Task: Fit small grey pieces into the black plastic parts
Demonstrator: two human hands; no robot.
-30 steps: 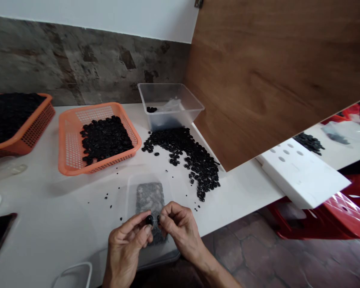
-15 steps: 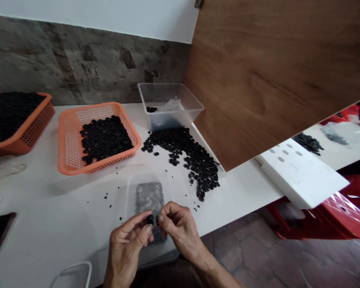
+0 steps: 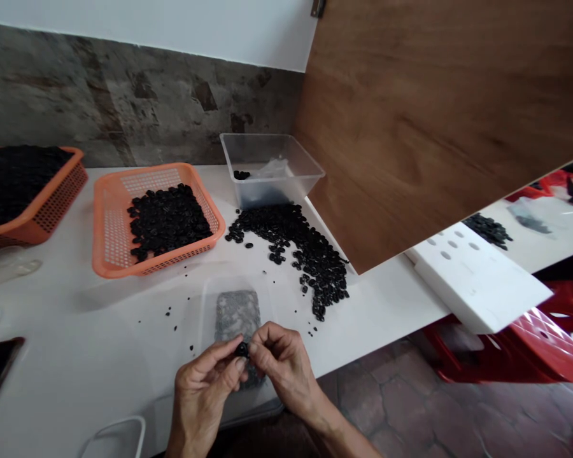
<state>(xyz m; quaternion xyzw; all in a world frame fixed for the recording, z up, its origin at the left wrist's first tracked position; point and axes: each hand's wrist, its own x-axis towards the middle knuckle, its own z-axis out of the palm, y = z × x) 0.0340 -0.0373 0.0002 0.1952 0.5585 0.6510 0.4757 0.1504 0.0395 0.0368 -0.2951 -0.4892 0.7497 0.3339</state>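
Note:
My left hand pinches a small, rounded black piece between thumb and fingertips. Thumb and forefinger of my right hand are pressed together at the right side of that piece; whatever they grip is hidden by the fingertips. Beneath both hands stands a clear plastic container with a grey speckled pad or filling in it. Beyond it, a pile of similar black pieces spreads over the white table.
An orange basket holds more black pieces; another orange basket is heaped full at far left. A clear bin stands behind the pile. A brown wooden panel slants over the right side, near a white box and red stools.
My right fingertips have moved slightly left and now meet the black piece. Earlier a small gap separated them, with a dark bit showing at the right fingertips.

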